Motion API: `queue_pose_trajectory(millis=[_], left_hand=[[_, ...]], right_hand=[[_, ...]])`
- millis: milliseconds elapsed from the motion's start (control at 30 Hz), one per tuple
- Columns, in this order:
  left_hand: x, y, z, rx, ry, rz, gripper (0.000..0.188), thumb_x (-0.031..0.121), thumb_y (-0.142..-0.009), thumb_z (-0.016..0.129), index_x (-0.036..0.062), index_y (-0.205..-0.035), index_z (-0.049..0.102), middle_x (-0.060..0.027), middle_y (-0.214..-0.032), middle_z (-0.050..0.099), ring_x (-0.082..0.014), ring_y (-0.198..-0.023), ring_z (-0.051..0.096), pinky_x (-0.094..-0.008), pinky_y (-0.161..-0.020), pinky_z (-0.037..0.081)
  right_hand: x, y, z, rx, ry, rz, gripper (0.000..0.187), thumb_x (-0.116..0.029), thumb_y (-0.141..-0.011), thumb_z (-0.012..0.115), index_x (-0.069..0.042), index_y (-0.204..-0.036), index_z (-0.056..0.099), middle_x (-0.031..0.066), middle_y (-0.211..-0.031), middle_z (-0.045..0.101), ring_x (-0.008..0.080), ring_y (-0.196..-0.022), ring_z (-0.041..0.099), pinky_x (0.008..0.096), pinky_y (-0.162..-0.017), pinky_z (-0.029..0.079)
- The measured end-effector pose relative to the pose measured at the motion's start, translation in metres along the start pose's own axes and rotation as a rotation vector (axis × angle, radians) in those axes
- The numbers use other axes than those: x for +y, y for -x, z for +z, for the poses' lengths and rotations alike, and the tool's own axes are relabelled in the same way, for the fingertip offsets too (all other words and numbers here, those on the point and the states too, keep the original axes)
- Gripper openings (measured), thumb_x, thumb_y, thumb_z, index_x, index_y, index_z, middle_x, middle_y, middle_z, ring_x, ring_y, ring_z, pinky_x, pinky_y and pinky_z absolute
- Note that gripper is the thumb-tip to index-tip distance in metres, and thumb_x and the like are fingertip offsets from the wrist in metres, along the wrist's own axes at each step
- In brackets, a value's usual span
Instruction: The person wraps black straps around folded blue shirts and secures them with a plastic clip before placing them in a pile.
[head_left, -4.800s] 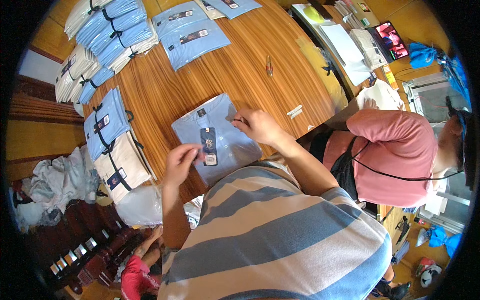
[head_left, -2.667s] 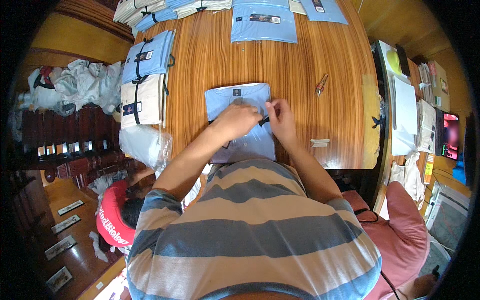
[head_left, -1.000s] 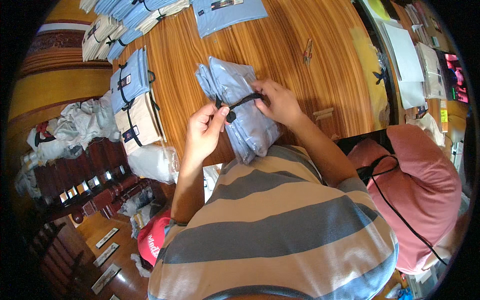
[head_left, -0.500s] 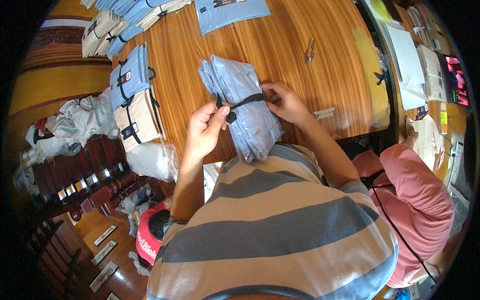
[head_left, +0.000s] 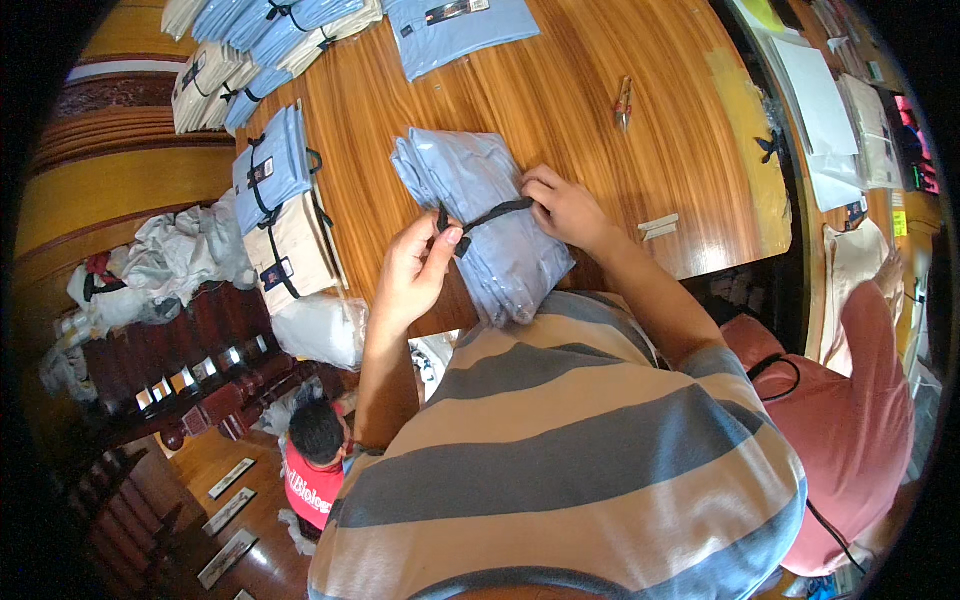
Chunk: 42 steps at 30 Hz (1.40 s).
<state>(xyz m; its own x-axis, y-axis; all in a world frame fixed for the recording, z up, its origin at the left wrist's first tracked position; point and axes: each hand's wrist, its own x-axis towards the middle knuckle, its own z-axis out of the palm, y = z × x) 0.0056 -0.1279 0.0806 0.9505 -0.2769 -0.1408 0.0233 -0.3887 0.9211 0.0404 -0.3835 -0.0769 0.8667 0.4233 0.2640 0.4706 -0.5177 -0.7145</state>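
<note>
A bundle of folded light-blue garments point(head_left: 465, 165) in clear plastic lies on the table in front of me, its near end against my striped shirt. Around its middle runs a black ribbon point(head_left: 494, 212). My left hand point(head_left: 410, 268) is closed at the bundle's left side, pinching the ribbon between thumb and fingers, with a loose end sticking up above the grip. At the opposite edge my right hand point(head_left: 568, 208) has its fingers curled on the ribbon where it reaches the bundle's side. The fingertips there are partly hidden.
Blue and cream folded bundles point(head_left: 275, 165) tied with black ribbon stack along the table's left side. Another blue packet point(head_left: 455, 35) lies at the far edge. Small snips point(head_left: 624, 103) and a pale strip point(head_left: 658, 227) are to the right. People sit at both sides.
My right hand's fingers have curled in more tightly at the ribbon. My left hand keeps its pinch. The view has shifted slightly. The person on the right has moved an arm.
</note>
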Motion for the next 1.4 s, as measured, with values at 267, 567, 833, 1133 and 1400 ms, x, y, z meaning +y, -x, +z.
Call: queue_pose_trajectory(millis=[267,567,833,1133,1400], left_hand=[[-0.01,0.009,0.007,0.109,0.143,-0.047,0.017,0.018,-0.107,0.061,0.0012,-0.108,0.066,0.001,-0.084,0.061,-0.0067,-0.069,0.058,-0.0241,-0.06,0.049],[-0.002,0.003,0.016,0.162,0.215,-0.051,0.015,0.016,-0.106,0.062,0.0013,-0.106,0.066,0.0016,-0.078,0.061,-0.0069,-0.064,0.057,-0.0235,-0.057,0.048],[0.008,0.002,0.017,0.11,0.098,-0.024,0.012,0.011,-0.104,0.063,-0.0003,-0.101,0.065,0.0009,-0.079,0.055,-0.0067,-0.074,0.052,-0.0243,-0.065,0.044],[0.014,0.004,0.025,0.144,0.031,0.085,0.015,0.008,-0.101,0.067,-0.003,-0.093,0.061,-0.0069,-0.08,0.053,-0.0122,-0.072,0.051,-0.028,-0.064,0.044],[0.012,-0.003,0.027,0.113,0.051,0.011,0.019,0.014,-0.101,0.069,-0.0018,-0.093,0.064,-0.0051,-0.08,0.061,-0.0099,-0.07,0.057,-0.0252,-0.061,0.046]], right_hand=[[-0.008,-0.007,-0.016,0.152,-0.365,-0.035,0.019,-0.011,-0.085,0.073,-0.006,-0.091,0.056,0.0117,-0.09,0.061,0.0341,-0.083,0.066,0.0421,-0.069,0.054],[-0.055,-0.014,-0.046,0.228,0.057,-0.185,0.015,-0.015,-0.086,0.076,-0.008,-0.094,0.065,0.0094,-0.087,0.064,0.0301,-0.074,0.066,0.0422,-0.066,0.056],[-0.061,-0.027,-0.059,-0.041,-0.339,-0.137,0.02,-0.011,-0.082,0.079,-0.005,-0.095,0.064,0.0125,-0.087,0.062,0.034,-0.09,0.062,0.0469,-0.08,0.05],[-0.078,-0.011,-0.039,0.258,-0.29,-0.313,0.023,-0.007,-0.079,0.082,-0.003,-0.081,0.06,0.0119,-0.082,0.064,0.0297,-0.071,0.062,0.0385,-0.063,0.049],[-0.089,-0.012,-0.059,0.259,-0.136,-0.26,0.03,-0.024,-0.075,0.089,-0.005,-0.084,0.067,0.0104,-0.084,0.068,0.0296,-0.074,0.067,0.0382,-0.064,0.055]])
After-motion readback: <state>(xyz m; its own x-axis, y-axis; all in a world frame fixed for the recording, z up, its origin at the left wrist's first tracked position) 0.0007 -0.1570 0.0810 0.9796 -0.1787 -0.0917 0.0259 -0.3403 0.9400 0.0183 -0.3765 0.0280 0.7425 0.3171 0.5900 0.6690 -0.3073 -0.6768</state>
